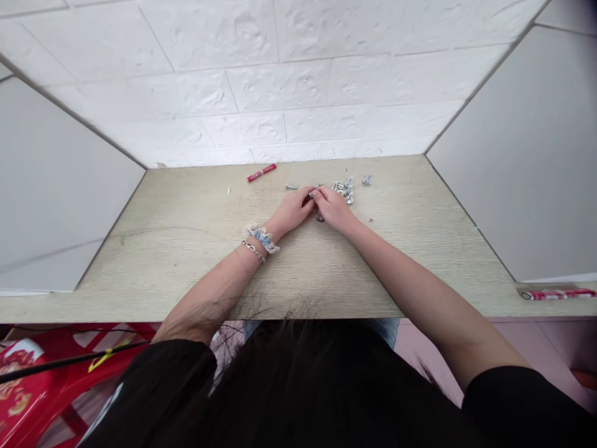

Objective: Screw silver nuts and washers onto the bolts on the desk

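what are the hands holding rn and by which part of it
The left hand and right hand hold a small metal piece between them; which part each grips is hidden.

No text, brand, number or sign is legible. Pale markings on the red tube (261,173) lying toward the back of the table (163,249) are too small to read. Those on the second red tube (559,294), at the table's right front edge, are likewise unreadable. The red seat (56,410), lower left, bears a printed white-and-gold design and a yellow mark, neither resolving into letters.
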Action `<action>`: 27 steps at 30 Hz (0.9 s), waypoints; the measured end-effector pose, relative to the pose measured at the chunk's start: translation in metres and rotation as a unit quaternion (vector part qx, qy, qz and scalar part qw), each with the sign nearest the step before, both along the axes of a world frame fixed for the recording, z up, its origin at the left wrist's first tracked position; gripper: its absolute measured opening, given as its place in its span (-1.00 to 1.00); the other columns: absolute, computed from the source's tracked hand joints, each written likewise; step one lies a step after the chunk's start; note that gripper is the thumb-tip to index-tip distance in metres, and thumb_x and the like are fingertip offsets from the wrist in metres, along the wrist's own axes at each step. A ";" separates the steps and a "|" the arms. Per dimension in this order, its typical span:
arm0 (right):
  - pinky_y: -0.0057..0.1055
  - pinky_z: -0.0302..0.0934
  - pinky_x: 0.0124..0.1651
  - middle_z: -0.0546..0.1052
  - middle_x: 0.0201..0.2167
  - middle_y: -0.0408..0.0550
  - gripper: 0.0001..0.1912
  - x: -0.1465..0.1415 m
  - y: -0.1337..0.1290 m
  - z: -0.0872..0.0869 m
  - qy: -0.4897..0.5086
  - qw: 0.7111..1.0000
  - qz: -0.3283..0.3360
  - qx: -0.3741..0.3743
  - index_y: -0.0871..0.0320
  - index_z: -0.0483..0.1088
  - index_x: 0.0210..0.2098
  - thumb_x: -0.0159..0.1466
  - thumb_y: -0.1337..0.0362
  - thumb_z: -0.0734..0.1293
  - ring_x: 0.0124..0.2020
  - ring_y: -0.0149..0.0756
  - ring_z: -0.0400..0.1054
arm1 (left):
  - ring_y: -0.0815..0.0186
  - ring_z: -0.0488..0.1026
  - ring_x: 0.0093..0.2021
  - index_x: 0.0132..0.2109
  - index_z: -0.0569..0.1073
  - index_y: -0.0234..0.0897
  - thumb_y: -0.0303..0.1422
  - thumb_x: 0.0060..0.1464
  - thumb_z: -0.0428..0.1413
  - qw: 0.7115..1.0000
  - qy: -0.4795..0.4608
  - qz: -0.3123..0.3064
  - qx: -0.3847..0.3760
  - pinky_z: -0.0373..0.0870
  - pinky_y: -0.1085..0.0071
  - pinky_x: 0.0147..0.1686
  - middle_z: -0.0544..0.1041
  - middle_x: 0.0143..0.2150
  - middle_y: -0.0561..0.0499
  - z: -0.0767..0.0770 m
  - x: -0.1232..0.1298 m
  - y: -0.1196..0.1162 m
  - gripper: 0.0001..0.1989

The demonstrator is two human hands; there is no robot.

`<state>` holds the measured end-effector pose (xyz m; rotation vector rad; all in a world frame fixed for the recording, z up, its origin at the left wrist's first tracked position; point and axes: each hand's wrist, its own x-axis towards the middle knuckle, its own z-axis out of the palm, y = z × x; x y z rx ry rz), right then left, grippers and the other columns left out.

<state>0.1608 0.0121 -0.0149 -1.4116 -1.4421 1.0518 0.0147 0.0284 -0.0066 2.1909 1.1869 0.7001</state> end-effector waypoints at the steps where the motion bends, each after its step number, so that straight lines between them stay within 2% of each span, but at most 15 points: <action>1: -0.37 0.14 -0.40 0.36 -0.59 -0.25 -0.76 0.000 -0.001 0.000 -0.003 1.000 0.001 0.006 0.06 0.32 -0.39 0.43 0.20 0.24 -0.60 -0.37 0.25 | 0.20 0.57 0.04 0.19 0.52 -0.32 -0.50 0.34 -0.02 1.000 -0.001 0.000 0.001 0.46 0.28 0.15 0.65 0.04 -0.11 0.000 0.000 0.000 -0.64; 4: -0.35 0.16 -0.33 0.36 -0.59 -0.25 -0.75 -0.001 -0.002 0.001 -0.024 1.000 0.000 0.019 0.06 0.28 -0.40 0.44 0.21 0.23 -0.57 -0.36 0.28 | 0.19 0.57 0.01 0.13 0.51 -0.33 -0.49 0.36 -0.03 1.000 0.005 0.002 -0.001 0.46 0.28 0.12 0.65 0.02 -0.11 0.000 0.002 -0.001 -0.69; 9: -0.38 0.15 -0.30 0.39 -0.53 -0.19 -0.72 -0.001 -0.004 0.002 -0.039 0.998 -0.008 0.051 0.06 0.25 -0.43 0.43 0.22 0.26 -0.41 -0.31 0.31 | 0.14 0.54 -0.07 -0.12 0.46 -0.29 -0.44 0.39 -0.04 0.999 0.035 0.017 0.004 0.45 0.23 0.02 0.62 -0.09 -0.15 -0.002 0.002 -0.001 -0.82; 14: -0.40 0.13 -0.48 0.29 -0.61 -0.22 -0.58 0.000 -0.004 -0.001 0.022 1.000 -0.004 0.016 0.06 0.19 -0.48 0.44 0.01 0.26 -0.58 -0.38 0.22 | 0.19 0.49 -0.20 -0.25 0.37 -0.23 -0.39 0.42 -0.02 0.999 0.030 0.031 -0.008 0.42 0.28 -0.10 0.57 -0.23 -0.07 -0.001 0.002 -0.001 -0.80; 17: -0.45 0.10 -0.57 0.29 -0.59 -0.21 -0.53 0.000 -0.003 0.000 0.077 0.997 -0.004 -0.002 0.07 0.22 -0.51 0.40 -0.05 0.32 -0.60 -0.43 0.18 | 0.23 0.50 -0.18 -0.19 0.44 -0.26 -0.42 0.41 0.01 0.999 0.014 0.040 -0.010 0.41 0.33 -0.07 0.59 -0.20 -0.04 0.001 0.003 -0.002 -0.84; 19: -0.48 0.10 -0.58 0.31 -0.58 -0.20 -0.60 0.000 -0.001 0.003 0.104 0.994 -0.005 -0.014 0.10 0.27 -0.51 0.43 0.09 0.31 -0.59 -0.45 0.18 | 0.27 0.52 -0.14 -0.07 0.50 -0.28 -0.46 0.38 0.05 0.999 -0.013 0.046 -0.007 0.41 0.36 -0.01 0.61 -0.14 -0.02 0.001 0.003 -0.002 -0.87; 22: -0.52 0.10 -0.56 0.36 -0.58 -0.21 -0.71 -0.001 0.000 0.010 0.139 0.989 -0.018 -0.039 0.14 0.37 -0.46 0.41 0.36 0.26 -0.59 -0.49 0.20 | 0.32 0.54 -0.13 0.06 0.54 -0.29 -0.53 0.34 0.08 0.997 -0.044 0.065 -0.004 0.43 0.42 0.02 0.64 -0.06 -0.02 0.000 0.004 0.000 -0.77; 25: -0.53 0.12 -0.55 0.40 -0.58 -0.23 -0.78 -0.004 -0.003 0.017 0.191 0.977 -0.048 -0.085 0.16 0.44 -0.40 0.38 0.43 0.29 -0.62 -0.52 0.21 | 0.35 0.56 -0.14 0.12 0.56 -0.31 -0.54 0.30 0.11 0.996 -0.041 0.084 0.012 0.47 0.43 0.02 0.63 0.03 -0.06 -0.002 0.002 0.001 -0.70; 27: -0.53 0.14 -0.54 0.38 -0.62 -0.24 -0.75 -0.007 -0.007 0.021 0.238 0.962 -0.056 -0.119 0.17 0.42 -0.43 0.40 0.41 0.29 -0.63 -0.53 0.22 | 0.33 0.57 -0.13 0.20 0.53 -0.34 -0.53 0.29 0.12 0.996 -0.029 0.081 0.026 0.48 0.40 0.06 0.62 0.09 -0.11 -0.004 0.000 0.002 -0.63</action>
